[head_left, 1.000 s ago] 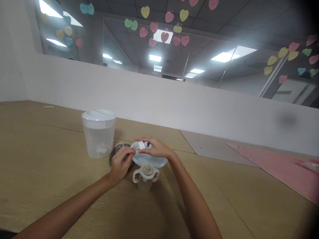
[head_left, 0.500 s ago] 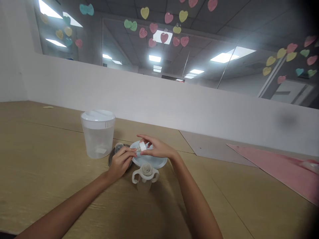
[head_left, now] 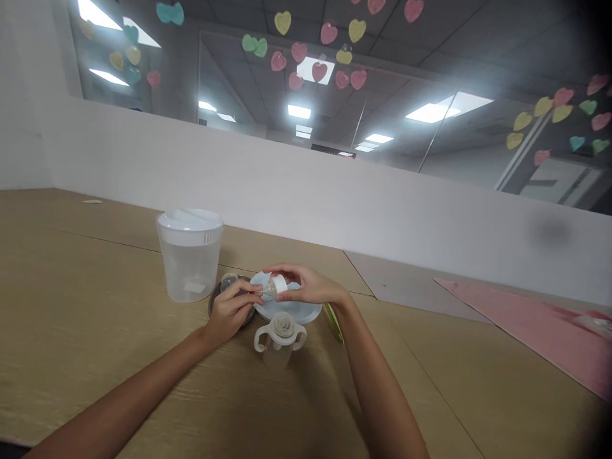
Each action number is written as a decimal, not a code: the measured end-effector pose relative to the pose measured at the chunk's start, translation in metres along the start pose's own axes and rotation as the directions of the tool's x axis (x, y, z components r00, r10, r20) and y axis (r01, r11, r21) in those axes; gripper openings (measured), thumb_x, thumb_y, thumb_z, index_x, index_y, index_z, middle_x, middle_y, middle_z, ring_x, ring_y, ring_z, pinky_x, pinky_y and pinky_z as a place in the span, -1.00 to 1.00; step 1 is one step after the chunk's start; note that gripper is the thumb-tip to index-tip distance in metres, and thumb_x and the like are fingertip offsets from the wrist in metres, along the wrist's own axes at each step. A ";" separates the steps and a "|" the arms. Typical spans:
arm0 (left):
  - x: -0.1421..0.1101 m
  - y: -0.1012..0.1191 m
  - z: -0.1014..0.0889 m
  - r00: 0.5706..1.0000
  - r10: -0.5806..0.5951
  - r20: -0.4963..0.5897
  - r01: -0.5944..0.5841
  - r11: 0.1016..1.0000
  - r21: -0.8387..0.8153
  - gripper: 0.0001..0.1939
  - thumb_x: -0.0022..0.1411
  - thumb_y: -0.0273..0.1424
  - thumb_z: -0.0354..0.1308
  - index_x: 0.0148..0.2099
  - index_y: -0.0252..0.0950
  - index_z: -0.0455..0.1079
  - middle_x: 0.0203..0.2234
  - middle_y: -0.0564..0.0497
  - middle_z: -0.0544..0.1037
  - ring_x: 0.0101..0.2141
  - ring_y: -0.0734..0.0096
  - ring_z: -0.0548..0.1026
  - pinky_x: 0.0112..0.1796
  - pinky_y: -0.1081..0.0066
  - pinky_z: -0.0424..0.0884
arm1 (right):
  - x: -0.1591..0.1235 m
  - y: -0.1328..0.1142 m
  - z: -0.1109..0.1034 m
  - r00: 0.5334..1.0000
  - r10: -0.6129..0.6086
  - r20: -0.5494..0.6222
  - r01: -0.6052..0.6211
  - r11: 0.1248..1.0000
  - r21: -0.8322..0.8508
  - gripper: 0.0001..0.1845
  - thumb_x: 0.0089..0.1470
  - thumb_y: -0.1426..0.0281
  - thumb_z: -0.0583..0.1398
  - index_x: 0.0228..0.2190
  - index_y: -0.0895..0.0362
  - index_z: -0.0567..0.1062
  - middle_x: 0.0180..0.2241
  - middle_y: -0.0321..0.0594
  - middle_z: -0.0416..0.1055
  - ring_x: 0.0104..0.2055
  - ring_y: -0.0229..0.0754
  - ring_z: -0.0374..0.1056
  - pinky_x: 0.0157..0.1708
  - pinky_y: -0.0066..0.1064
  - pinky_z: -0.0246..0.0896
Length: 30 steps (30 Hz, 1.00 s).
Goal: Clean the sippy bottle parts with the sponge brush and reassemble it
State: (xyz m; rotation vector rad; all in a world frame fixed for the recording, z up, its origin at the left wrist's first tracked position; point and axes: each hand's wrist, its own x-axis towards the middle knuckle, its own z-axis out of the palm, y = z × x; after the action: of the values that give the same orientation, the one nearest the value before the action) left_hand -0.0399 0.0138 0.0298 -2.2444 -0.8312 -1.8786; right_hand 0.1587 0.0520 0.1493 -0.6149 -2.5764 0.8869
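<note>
A clear baby bottle nipple (head_left: 268, 291) in a white screw collar (head_left: 280, 284) is held between my hands, above a pale blue dish (head_left: 306, 313). My left hand (head_left: 232, 312) pinches the nipple's tip. On the collar side, my right hand (head_left: 313, 285) grips the white ring between thumb and fingers. Just in front of the dish, a clear baby bottle (head_left: 280, 352) with two white handles stands upright. Behind my left hand lies a dark round dish (head_left: 211, 305), and a clear dome-shaped cap (head_left: 229, 280) sits at it.
A translucent lidded bucket (head_left: 190, 268) stands at the left. Something green and narrow (head_left: 334, 323) shows beside my right wrist, partly hidden. Farther right lies a pink sheet (head_left: 521, 325). A white wall (head_left: 287, 191) runs along the table's back.
The collar and my right hand have shifted slightly right, showing more of the nipple. The green thing by my right wrist has become visible. My left hand keeps its pinch.
</note>
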 end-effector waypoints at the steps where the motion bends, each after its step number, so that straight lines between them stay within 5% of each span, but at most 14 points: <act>1: -0.001 0.000 0.000 1.000 -0.005 -0.004 0.005 1.000 -0.001 -0.73 0.25 -0.52 -0.02 -0.33 -0.21 0.49 -0.29 -0.04 0.49 -0.18 0.37 0.50 -0.18 0.32 0.46 | 0.000 -0.001 0.000 1.000 0.007 -0.007 -0.007 1.000 -0.013 -0.43 -0.05 0.29 0.29 0.03 0.04 0.34 -0.20 -0.24 0.36 -0.23 -0.26 0.26 -0.19 -0.36 0.23; 6: -0.009 0.009 0.009 0.988 -0.155 0.006 0.155 0.988 -0.022 -0.80 0.26 -0.46 0.00 -0.14 -0.22 0.42 -0.11 -0.09 0.46 -0.06 0.29 0.43 -0.06 0.24 0.39 | 0.001 -0.004 0.001 0.997 0.053 -0.057 -0.061 0.986 -0.156 -0.50 -0.05 0.32 0.28 -0.02 0.05 0.39 -0.28 -0.26 0.37 -0.29 -0.26 0.25 -0.26 -0.37 0.22; 10: -0.017 0.021 0.019 0.960 -0.255 0.117 0.273 0.943 -0.188 -0.57 0.29 -0.37 -0.03 0.20 -0.22 0.11 0.11 -0.20 0.28 0.01 0.21 0.39 -0.01 0.19 0.36 | -0.003 -0.007 -0.001 0.993 0.046 -0.109 -0.073 0.965 -0.252 -0.56 -0.06 0.41 0.24 -0.07 0.05 0.44 -0.22 -0.22 0.32 -0.23 -0.22 0.24 -0.21 -0.35 0.18; 20: -0.027 0.022 0.023 0.973 -0.130 0.192 0.181 0.942 -0.282 -0.23 0.21 -0.17 0.06 0.33 -0.24 -0.23 0.27 -0.28 -0.09 0.16 -0.05 0.18 0.05 0.02 0.26 | -0.007 -0.029 -0.002 0.977 0.039 -0.208 -0.097 0.955 -0.279 -0.75 -0.15 0.46 0.19 -0.31 0.11 0.43 -0.31 -0.30 0.33 -0.32 -0.25 0.20 -0.32 -0.44 0.09; 25: -0.030 0.022 0.026 0.930 -0.115 0.348 0.180 0.971 -0.158 -0.12 0.14 -0.14 0.15 0.33 -0.22 -0.27 0.15 -0.27 0.23 0.11 0.01 0.26 0.04 0.06 0.26 | -0.011 -0.044 -0.002 0.953 0.065 -0.297 -0.135 0.966 -0.222 -0.78 -0.19 0.52 0.13 -0.38 0.13 0.42 -0.43 -0.35 0.33 -0.41 -0.29 0.20 -0.43 -0.48 0.07; 30: -0.031 0.022 0.028 0.911 -0.146 0.386 0.172 0.985 -0.033 -0.22 0.13 -0.12 0.13 0.28 -0.26 -0.10 0.03 -0.20 0.37 0.05 0.10 0.33 0.03 0.14 0.28 | -0.018 -0.057 -0.002 0.974 -0.003 -0.225 -0.047 0.975 -0.218 -0.68 -0.18 0.54 0.15 -0.30 0.11 0.53 -0.31 -0.29 0.40 -0.28 -0.26 0.29 -0.29 -0.46 0.15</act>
State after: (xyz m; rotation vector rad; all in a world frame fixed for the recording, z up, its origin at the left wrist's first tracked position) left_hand -0.0081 -0.0043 -0.0002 -2.7132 -1.0449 -1.5626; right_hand 0.1584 0.0035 0.1843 -0.7604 -2.4826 0.5043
